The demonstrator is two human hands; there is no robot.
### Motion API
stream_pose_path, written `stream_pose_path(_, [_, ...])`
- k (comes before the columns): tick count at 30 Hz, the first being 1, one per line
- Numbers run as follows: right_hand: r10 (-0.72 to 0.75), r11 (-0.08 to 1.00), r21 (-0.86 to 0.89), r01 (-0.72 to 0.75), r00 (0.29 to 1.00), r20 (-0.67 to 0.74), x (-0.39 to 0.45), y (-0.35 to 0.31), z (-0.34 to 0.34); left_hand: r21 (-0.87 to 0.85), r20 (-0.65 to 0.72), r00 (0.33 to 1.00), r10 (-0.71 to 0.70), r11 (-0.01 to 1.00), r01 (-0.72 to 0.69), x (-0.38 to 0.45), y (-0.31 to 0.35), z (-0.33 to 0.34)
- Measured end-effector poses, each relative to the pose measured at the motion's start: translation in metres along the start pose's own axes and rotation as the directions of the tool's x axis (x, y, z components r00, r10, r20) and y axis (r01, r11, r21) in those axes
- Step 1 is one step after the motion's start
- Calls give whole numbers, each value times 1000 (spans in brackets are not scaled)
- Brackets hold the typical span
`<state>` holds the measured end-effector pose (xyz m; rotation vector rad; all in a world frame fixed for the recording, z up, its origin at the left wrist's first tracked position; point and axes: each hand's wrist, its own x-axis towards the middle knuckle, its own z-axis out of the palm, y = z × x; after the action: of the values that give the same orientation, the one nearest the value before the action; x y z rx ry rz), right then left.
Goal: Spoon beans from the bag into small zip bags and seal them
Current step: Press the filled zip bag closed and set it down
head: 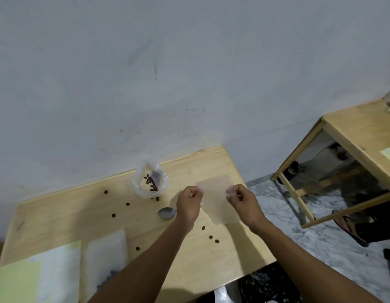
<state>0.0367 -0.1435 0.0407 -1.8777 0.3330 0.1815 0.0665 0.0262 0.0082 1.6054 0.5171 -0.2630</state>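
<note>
Above the table's (58, 217) right edge, left hand (188, 204) and right hand (242, 202) are pinching one clear, empty zip bag (214, 193) by its top corners. One bean bag (150, 180) is standing near the far edge, one spoon (166, 213) is lying beside the left hand, and about nine loose beans (113, 215) are lying scattered.

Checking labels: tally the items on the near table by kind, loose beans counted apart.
Loose beans: 9
Bean bag: 1
Spoon: 1
Small zip bag, pinched by left hand and right hand: 1
Total: 12

bean bag (150, 182) at table (244, 254) back, spoon (166, 213) in front, zip bag (215, 200) to right
</note>
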Motion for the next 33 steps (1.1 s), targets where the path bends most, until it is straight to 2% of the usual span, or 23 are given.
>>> stream_pose_path(3, [-89, 996, 32, 88, 995, 52, 0, -24, 6, 113, 35, 984, 175, 977, -178, -5, 23, -27])
stream_pose_path(6, [-142, 987, 95, 131, 983, 115, 1, -51, 18, 110, 26, 963, 267, 957, -269, -7, 47, -54])
stream_pose_path(9, [-175, 981, 112, 155, 966, 193, 4, -76, 32, 34, 21, 962, 273, 961, -274, -14, 73, -80])
stream_pose_path(15, [-237, 971, 73, 227, 882, 407, 7, -121, 66, -130, -16, 968, 250, 960, -250, -28, 109, -120])
stream_pose_path(21, [-303, 948, 61, 311, 832, 466, 9, -154, 94, -278, -42, 983, 180, 943, -184, -35, 131, -151])
stream_pose_path(33, [-319, 946, 120, 301, 809, 494, 14, -174, 117, -478, 21, 992, 124, 873, -99, -36, 141, -178])
